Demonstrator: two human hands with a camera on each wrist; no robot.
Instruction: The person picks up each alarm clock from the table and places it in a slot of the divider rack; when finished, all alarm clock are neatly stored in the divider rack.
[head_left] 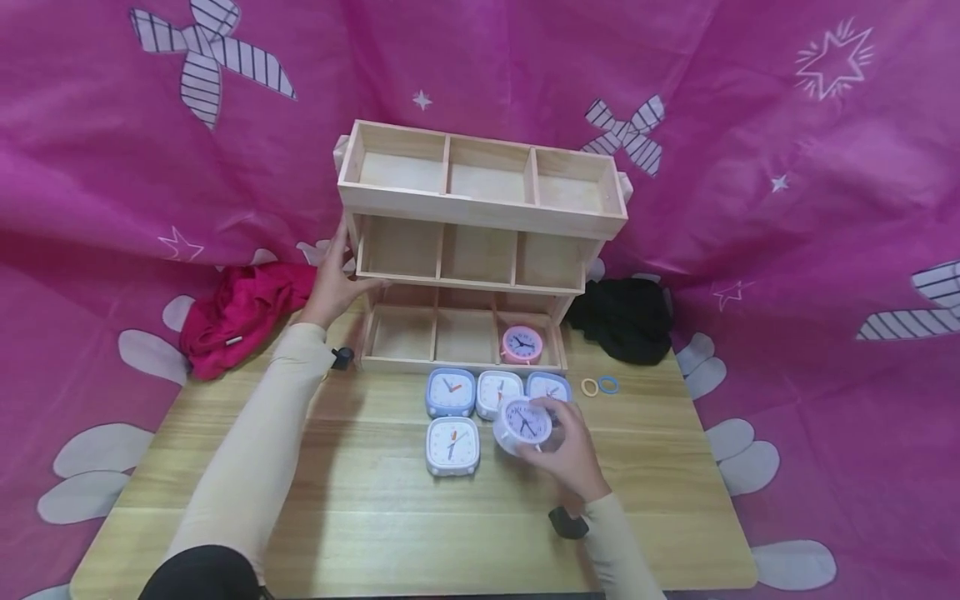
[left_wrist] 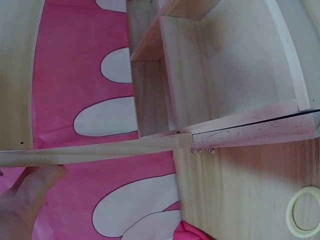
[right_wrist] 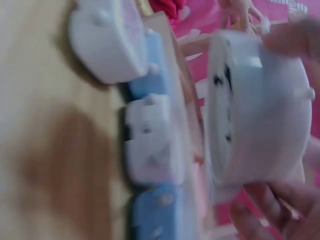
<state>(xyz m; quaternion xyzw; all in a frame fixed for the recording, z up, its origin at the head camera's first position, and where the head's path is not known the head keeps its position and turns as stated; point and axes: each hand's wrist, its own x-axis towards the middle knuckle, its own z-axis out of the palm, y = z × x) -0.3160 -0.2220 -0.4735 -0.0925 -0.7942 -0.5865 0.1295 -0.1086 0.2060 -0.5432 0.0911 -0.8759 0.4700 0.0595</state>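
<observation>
Pink cloth printed with stars and striped bows drapes all round a pale wooden bench (head_left: 360,508) in the head view. At its far side stands a three-tier wooden rack (head_left: 480,242) with three compartments per tier; a pink clock (head_left: 522,344) sits in the bottom right one. The left hand (head_left: 330,283) rests with straight fingers against the rack's left side. The right hand (head_left: 566,450) curls round a round lilac clock (head_left: 522,422), lifted just above the bench with its face up. The rack lies straight ahead of that clock, beyond a row of three square clocks: blue (head_left: 451,392), white (head_left: 498,390) and another blue one (head_left: 547,387), partly hidden. A fourth square clock (head_left: 453,446) lies just left of the held one. The right hand is far nearer to the rack's right-hand compartments. A red cloth (head_left: 240,312) and a black cloth (head_left: 622,321) flank the rack; two small rings (head_left: 598,386) lie near its right foot.

From the left wrist, a fingertip (left_wrist: 42,175) touches a rack edge (left_wrist: 100,152), and bare compartments (left_wrist: 240,65) show.

The right wrist view is blurred: fingers (right_wrist: 280,212) wrapped about the lilac clock's white casing (right_wrist: 255,110), square clocks beyond.
</observation>
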